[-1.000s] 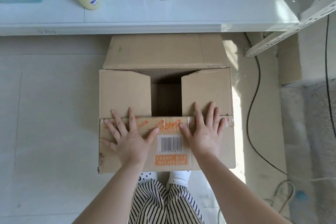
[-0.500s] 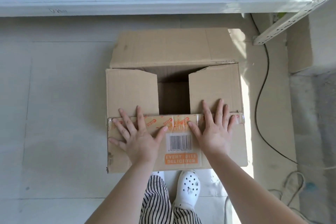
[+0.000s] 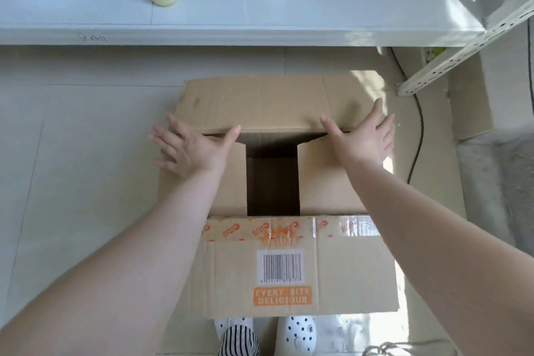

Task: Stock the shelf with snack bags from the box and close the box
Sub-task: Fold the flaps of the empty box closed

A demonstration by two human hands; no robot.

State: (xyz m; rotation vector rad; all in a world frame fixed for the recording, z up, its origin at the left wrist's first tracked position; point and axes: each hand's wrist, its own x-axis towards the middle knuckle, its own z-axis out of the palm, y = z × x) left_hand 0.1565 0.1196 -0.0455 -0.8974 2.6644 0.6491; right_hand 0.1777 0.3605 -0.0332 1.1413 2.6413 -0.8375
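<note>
two hands on the box [image 3: 289, 269], which sits on the floor below the shelf [image 3: 318, 17]. left hand [image 3: 192, 147] and right hand [image 3: 362, 139], fingers spread flat, rest at the far flap [image 3: 265, 104] edge; flap runs left-right, hinged away. near flap [image 3: 332, 274] reads "every bite delicious", with a barcode.

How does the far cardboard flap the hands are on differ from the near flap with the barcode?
The far plain brown cardboard flap carries no print or tape; the near brown cardboard flap shows a barcode, an orange label and printed tape. The left hand and right hand touch the far flap's edge; nothing touches the near flap. Both belong to one box and leave a dark gap.
</note>
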